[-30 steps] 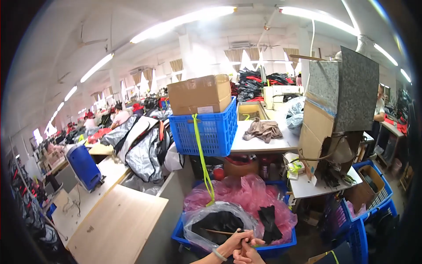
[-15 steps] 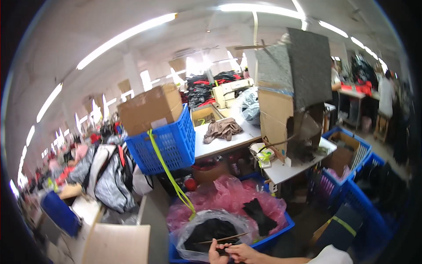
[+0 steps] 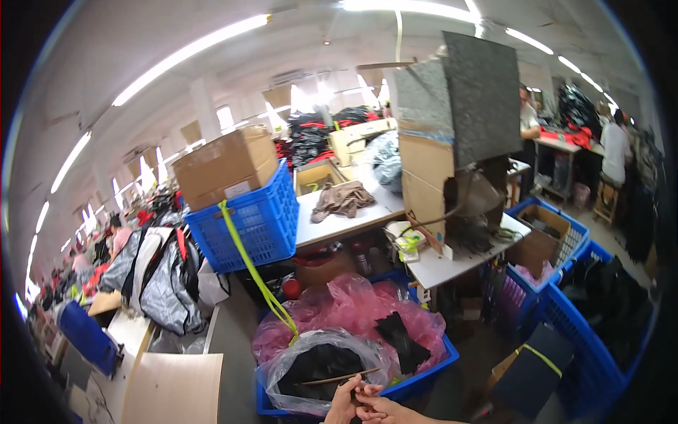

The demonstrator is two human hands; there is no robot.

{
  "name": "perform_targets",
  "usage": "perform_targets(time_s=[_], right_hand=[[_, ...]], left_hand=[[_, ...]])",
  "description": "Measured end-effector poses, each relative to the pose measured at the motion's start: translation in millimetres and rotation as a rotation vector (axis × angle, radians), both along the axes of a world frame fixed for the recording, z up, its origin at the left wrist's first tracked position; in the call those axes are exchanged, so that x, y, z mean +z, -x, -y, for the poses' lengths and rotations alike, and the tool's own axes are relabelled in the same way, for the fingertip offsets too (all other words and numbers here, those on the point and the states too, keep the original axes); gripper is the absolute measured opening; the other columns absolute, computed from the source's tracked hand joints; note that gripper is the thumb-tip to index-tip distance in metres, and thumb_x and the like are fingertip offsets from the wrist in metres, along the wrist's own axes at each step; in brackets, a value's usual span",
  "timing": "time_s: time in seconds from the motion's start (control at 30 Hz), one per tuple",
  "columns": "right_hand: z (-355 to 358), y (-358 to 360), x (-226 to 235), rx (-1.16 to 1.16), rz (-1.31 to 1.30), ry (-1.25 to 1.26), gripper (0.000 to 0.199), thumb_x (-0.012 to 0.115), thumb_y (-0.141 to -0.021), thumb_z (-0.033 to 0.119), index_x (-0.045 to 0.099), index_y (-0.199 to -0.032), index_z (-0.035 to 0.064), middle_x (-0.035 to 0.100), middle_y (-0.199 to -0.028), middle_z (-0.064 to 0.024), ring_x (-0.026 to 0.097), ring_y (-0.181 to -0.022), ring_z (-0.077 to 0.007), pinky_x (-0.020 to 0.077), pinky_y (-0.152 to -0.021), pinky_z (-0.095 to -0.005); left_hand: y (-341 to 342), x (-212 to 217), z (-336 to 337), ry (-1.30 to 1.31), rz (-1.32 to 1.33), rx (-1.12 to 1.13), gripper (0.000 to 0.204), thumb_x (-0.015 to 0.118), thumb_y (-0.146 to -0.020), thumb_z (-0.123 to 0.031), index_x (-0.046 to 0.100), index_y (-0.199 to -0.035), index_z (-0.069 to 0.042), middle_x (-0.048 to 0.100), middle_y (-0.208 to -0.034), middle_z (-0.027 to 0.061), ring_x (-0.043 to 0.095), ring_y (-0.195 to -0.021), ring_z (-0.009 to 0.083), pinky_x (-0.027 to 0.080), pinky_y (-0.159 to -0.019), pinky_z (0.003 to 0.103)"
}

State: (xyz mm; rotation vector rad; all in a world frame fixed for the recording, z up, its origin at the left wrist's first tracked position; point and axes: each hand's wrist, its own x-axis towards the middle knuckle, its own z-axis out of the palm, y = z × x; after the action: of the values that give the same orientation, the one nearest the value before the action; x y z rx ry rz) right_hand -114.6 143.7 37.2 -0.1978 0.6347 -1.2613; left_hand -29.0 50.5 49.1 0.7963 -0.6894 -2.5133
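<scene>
My left hand [image 3: 343, 401] and my right hand [image 3: 380, 408] meet at the lower edge, their fingers bent and overlapping. Something small and dark seems to sit between them, too hidden to name. Just beyond is a clear plastic bag [image 3: 281, 351], its mouth spread around black fabric [image 3: 321, 364]. A thin brown stick [image 3: 337, 379] slants across that mouth, close to my left fingertips; I cannot tell whether they touch. The bag rests in a low blue crate [image 3: 446, 364] with crumpled pink plastic [image 3: 318, 311], on which a black cloth piece [image 3: 402, 344] lies.
A blue basket [image 3: 247, 230] carrying a cardboard box [image 3: 224, 166] stands far left, a yellow-green strap [image 3: 247, 258] hanging from it. Behind are a white table [image 3: 314, 230] with brown cloth [image 3: 342, 201] and a tall cardboard partition [image 3: 427, 169]. Blue crates [image 3: 544, 311] line the right; people work beyond.
The whole view has shifted, so the scene sits slightly lefter and higher. My hands remain together, with the fingers now more overlapped and the small dark thing less visible.
</scene>
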Motion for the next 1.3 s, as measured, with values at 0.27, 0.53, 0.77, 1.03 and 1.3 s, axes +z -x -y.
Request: perform_targets(time_s=[0.27,0.53,0.77,1.03,1.3], right_hand=[[9.4,-2.7,-1.2,-0.070,-0.240,0.056,0.028,0.051,-0.091,0.036,0.062,-0.083,0.0117,0.053,-0.051,-0.0036,0.038,-0.031,-0.0097,0.0310,-0.033,-0.0235],[6.7,-8.7,-34.0,-0.888,-1.480,0.214,0.015,0.066,-0.078,0.021,0.072,-0.090,0.0140,0.065,-0.068,-0.0050,0.062,-0.057,-0.0167,0.0485,-0.053,-0.0255],[0.0,0.9,-59.5,-0.588,-1.822,0.362,0.029,0.054,-0.080,0.020,0.064,-0.107,0.0228,0.065,-0.077,-0.0144,0.063,-0.065,-0.0309,0.0507,-0.057,-0.0424],[8.1,1.1,-66.1,0.069,-1.961,0.367,0.045,0.040,-0.084,0.019,0.042,-0.129,0.0285,0.065,-0.088,-0.0171,0.064,-0.071,-0.0365,0.0512,-0.060,-0.0472],[30.6,-4.7,-55.9,0.072,-1.904,0.504,0.061,0.046,-0.077,0.004,0.033,-0.134,0.0179,0.062,-0.095,-0.0218,0.064,-0.076,-0.0366,0.0515,-0.063,-0.0461]], left_hand=[[2.2,-4.4,7.8,-0.013,0.110,-0.141,0.044,0.049,-0.090,-0.037,0.053,-0.061,-0.004,0.064,-0.089,0.0156,0.055,-0.102,0.0376,0.040,-0.094,0.051],[20.3,-56.0,7.7,-0.174,-0.074,0.080,0.036,0.058,-0.086,-0.030,0.051,-0.059,-0.007,0.064,-0.082,0.0180,0.056,-0.092,0.0363,0.042,-0.087,0.049],[8.6,-25.2,-24.5,-0.016,0.029,0.192,0.021,0.060,-0.084,-0.022,0.058,-0.069,-0.007,0.062,-0.073,0.0095,0.060,-0.076,0.0204,0.051,-0.074,0.034],[-1.7,-65.2,11.3,-0.162,0.059,0.104,0.037,0.062,-0.084,-0.028,0.045,-0.055,-0.013,0.055,-0.058,0.0056,0.061,-0.070,0.0236,0.050,-0.077,0.042],[-1.8,-4.5,-1.1,-0.111,0.105,0.123,0.038,0.063,-0.083,-0.034,0.048,-0.055,-0.011,0.055,-0.059,0.0050,0.057,-0.066,0.0194,0.047,-0.076,0.036]])
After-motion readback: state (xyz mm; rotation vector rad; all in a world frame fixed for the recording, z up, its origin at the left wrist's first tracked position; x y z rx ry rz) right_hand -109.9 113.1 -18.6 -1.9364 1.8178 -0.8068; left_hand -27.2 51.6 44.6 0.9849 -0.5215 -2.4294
